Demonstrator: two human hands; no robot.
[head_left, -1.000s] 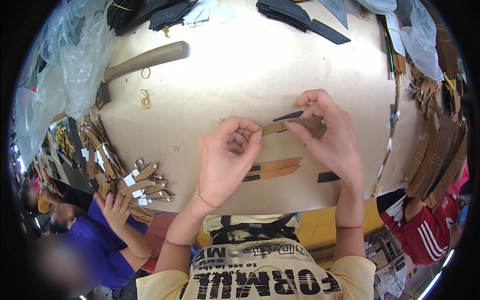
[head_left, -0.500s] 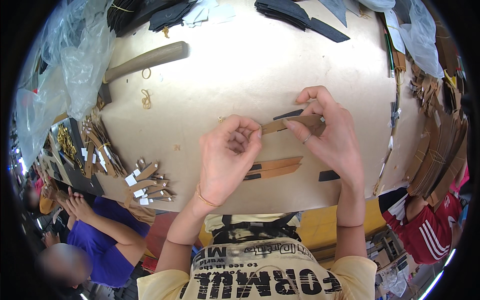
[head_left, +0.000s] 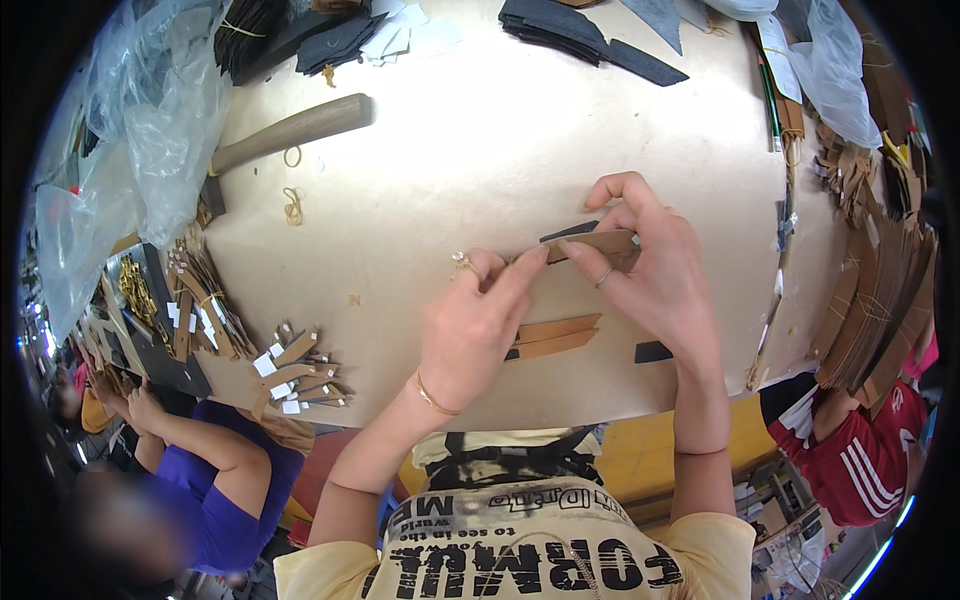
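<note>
A narrow brown leather-like strip [head_left: 608,241] is pinched between the thumb and fingers of my right hand [head_left: 665,275], above the middle of the table. My left hand [head_left: 472,330] has its thumb and fingertips pressed on the same strip's left end. A dark strip [head_left: 570,231] shows just behind the brown one; whether it is held or lies on the table I cannot tell. Nearer to me, brown strips with dark ends [head_left: 560,337] lie side by side, their left ends partly hidden by my left hand. A small black piece [head_left: 652,352] lies by my right wrist.
A wooden-handled hammer [head_left: 300,130] and rubber bands [head_left: 292,207] lie at the left. Bundled brown strips [head_left: 298,370] with white tags sit near the left edge. Black stacks [head_left: 555,35] are at the back, brown bundles [head_left: 865,300] at the right. People sit on both sides.
My left hand has moved right along the brown strip, closer to my right thumb, and now covers the strip's left end. My right hand has barely moved.
</note>
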